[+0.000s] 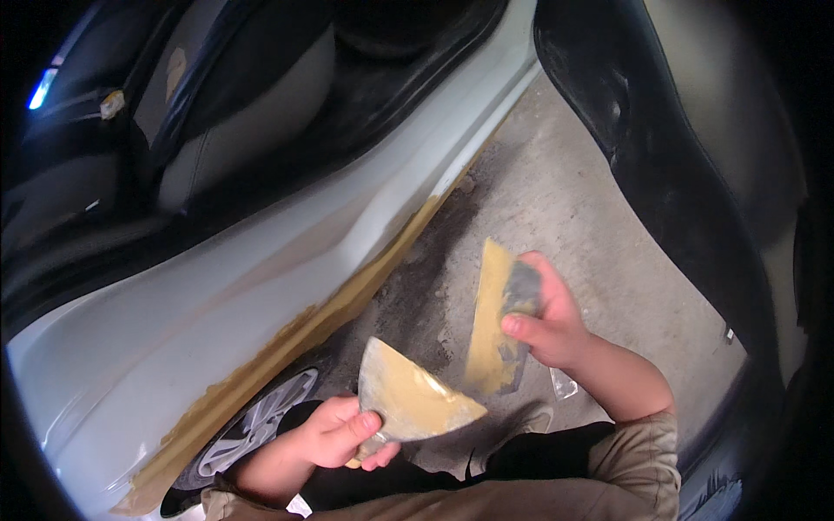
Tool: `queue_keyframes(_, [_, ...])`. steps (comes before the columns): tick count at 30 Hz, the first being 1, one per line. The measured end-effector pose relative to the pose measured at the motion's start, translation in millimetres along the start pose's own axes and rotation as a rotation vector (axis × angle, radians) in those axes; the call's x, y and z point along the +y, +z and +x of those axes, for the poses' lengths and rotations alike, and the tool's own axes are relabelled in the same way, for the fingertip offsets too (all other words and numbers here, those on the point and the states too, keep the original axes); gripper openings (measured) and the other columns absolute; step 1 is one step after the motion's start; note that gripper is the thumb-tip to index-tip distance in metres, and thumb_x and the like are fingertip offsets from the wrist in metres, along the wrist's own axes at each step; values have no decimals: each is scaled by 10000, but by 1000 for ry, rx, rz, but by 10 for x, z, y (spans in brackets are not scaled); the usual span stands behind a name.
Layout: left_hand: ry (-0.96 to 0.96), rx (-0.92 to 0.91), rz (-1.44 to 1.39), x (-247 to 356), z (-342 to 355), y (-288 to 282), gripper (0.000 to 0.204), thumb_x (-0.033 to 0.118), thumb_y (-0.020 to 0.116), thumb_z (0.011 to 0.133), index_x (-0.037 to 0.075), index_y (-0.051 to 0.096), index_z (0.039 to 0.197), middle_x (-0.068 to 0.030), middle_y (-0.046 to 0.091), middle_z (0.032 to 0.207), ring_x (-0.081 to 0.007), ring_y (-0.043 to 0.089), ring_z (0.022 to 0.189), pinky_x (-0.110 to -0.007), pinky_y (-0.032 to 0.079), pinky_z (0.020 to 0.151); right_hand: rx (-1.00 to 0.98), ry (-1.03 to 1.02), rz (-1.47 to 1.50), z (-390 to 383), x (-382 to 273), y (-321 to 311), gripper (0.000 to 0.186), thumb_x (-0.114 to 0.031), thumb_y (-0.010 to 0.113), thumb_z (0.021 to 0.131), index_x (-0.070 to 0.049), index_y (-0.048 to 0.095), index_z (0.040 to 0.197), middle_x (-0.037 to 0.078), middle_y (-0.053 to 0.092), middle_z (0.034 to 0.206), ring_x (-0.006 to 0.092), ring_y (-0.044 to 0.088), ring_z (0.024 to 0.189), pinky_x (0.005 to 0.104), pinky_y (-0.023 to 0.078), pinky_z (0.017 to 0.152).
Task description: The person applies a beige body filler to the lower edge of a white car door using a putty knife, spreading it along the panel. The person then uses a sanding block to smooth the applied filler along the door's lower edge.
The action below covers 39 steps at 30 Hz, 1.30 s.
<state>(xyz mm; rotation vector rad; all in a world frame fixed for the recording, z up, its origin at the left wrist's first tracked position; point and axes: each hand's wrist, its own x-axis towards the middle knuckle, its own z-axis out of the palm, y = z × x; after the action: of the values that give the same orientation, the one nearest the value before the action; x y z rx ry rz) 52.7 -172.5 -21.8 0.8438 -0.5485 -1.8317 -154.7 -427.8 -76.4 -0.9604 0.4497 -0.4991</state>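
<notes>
My left hand (334, 434) is closed round the short handle of a fan-shaped putty knife (417, 395), its wide blade coated in yellow-tan body filler. My right hand (552, 317) grips a flat rectangular filler spreader (495, 317), thumb on the near face; filler covers most of it and grey shows along the gripped edge. The two tools are apart, blade edges facing each other over the floor. To the left, the pale car sill (261, 295) has a long band of the same yellow filler (287, 347) along its lower edge. Neither tool touches the sill.
An opened car door (643, 139) stands on the right. The dark car interior with seats (252, 139) lies beyond the sill. A wheel (256, 425) is below the sill near my left forearm. A small clear plastic piece (563, 384) lies on the concrete floor (573, 191).
</notes>
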Motion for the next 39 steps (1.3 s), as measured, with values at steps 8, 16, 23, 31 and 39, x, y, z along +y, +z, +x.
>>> queue_keyframes(8, [-113, 122, 457, 55, 142, 50, 386, 278, 429, 1169, 41, 592, 911, -13, 636, 734, -98, 572, 552, -278, 482, 536, -188, -511, -639, -225, -410, 186, 462, -34, 763, 915, 93, 625, 1337, 179, 777, 1088, 226, 764, 901, 336, 619, 772])
queue_keyframes(16, [158, 195, 308, 14, 33, 1, 432, 327, 392, 1167, -39, 592, 1279, -50, 627, 753, -100, 522, 541, -245, 403, 492, -608, -600, -1039, -200, -341, 127, 388, -123, 754, 927, -112, 694, 1310, 120, 764, 1134, 201, 724, 764, 301, 610, 645])
queue_keyframes(23, [113, 83, 199, -49, -74, 124, 584, 471, 444, 1128, -63, 558, 1334, -86, 644, 784, -133, 578, 614, -268, 412, 526, -617, -232, -1224, 51, 21, -215, 542, -134, 709, 970, -133, 592, 1500, 70, 580, 742, 242, 616, 668, 367, 539, 621])
queue_keyframes(31, [361, 221, 393, -394, -151, 275, 250, 137, 449, 1126, -68, 591, 1129, -105, 561, 763, -210, 545, 628, -352, 422, 505, -249, -69, -802, -13, -254, -370, 430, -188, 628, 1061, -42, 580, 1462, 129, 737, 1036, 224, 710, 916, 362, 564, 838])
queue_keyframes(39, [404, 423, 1112, -706, -124, 661, 246, 160, 632, 980, 22, 709, 1169, -125, 703, 816, -268, 703, 676, -383, 574, 616, 474, 472, -14, -580, 234, -560, 326, -195, 624, 1056, -86, 631, 1363, 1, 706, 1178, 131, 651, 1083, 298, 513, 953])
